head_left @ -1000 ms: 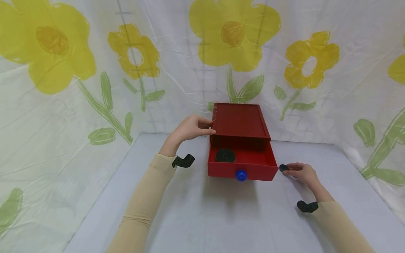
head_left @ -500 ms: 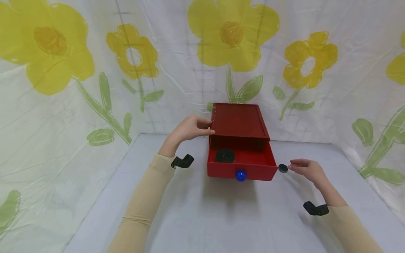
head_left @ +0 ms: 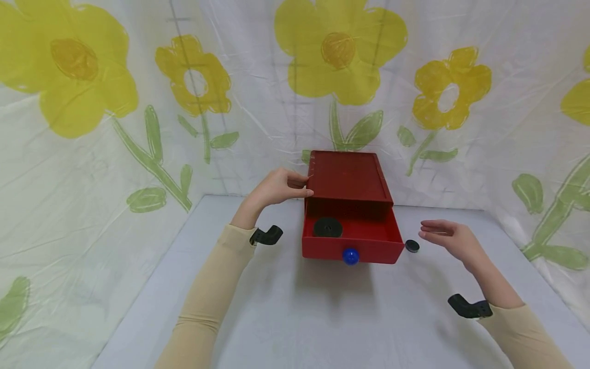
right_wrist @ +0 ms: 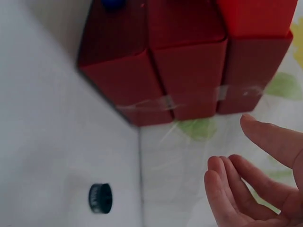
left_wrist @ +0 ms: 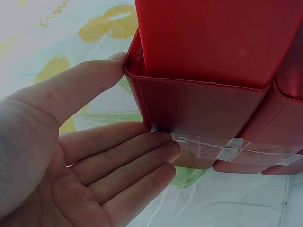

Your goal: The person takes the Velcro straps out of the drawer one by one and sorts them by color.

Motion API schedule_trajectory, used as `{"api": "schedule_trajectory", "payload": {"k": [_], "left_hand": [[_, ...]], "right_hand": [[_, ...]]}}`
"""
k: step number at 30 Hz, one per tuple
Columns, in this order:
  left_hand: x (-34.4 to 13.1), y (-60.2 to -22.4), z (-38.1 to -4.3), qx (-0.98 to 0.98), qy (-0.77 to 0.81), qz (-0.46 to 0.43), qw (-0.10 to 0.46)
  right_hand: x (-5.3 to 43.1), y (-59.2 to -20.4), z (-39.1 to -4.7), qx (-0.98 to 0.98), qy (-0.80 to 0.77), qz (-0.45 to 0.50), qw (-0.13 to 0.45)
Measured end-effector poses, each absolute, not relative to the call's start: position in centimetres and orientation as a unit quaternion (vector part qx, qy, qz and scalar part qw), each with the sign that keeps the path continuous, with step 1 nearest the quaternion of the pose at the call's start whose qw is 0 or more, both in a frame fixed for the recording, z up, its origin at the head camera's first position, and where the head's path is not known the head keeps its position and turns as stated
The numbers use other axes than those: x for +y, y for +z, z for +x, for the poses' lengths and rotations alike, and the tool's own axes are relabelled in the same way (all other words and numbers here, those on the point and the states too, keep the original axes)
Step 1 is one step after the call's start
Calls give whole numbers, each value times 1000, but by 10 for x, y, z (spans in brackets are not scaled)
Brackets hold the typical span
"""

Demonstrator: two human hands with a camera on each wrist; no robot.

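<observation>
My left hand point(head_left: 278, 187) rests against the left side of a red drawer unit point(head_left: 348, 177). In the left wrist view its thumb point(left_wrist: 94, 82) touches the front edge, and the straight fingers point(left_wrist: 128, 170) lie along the side wall. The top drawer point(head_left: 375, 251) is pulled out, with a blue knob point(head_left: 351, 256). A flat black disc point(head_left: 328, 227) lies inside, at the left. Right of the drawer, a small dark short cylinder point(head_left: 412, 246) stands on the table. My right hand point(head_left: 451, 238) hovers up and right of it, fingers loosely extended and holding nothing.
From the right wrist view, three red units are stacked, with clear tape point(right_wrist: 166, 101) across their sides. The lower drawers are shut. Beneath is a white table point(head_left: 286, 318); close behind the stack hangs a curtain point(head_left: 258, 102) with yellow flowers.
My right hand has let go of the small dark cylinder, leaving it on the table, and has moved up and to the right. My left hand stays in place on the unit.
</observation>
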State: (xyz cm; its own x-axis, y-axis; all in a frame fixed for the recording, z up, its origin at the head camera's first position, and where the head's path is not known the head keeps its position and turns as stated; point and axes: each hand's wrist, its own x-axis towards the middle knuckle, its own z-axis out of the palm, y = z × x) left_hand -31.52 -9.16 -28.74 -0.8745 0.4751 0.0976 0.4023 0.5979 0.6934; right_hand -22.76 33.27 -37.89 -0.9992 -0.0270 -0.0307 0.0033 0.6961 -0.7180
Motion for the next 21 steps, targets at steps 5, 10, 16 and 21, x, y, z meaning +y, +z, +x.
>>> {"api": "schedule_trajectory", "payload": {"k": [5,10,16,21], "left_hand": [[-92,-288,-316,892,375,248,50],[-92,-288,-317,892,375,248,50],[-93,-288,-315,891,377,248,52],[-93,-289,-316,892,375,248,51]], "right_hand": [[323,-363,-222,920,-392,-23,8],[313,-347,-216,918,-394,-43,-7],[300,-331,-210,922,-382,-59,-25],[287,-317,-205,921,-381,-76,-35]]}}
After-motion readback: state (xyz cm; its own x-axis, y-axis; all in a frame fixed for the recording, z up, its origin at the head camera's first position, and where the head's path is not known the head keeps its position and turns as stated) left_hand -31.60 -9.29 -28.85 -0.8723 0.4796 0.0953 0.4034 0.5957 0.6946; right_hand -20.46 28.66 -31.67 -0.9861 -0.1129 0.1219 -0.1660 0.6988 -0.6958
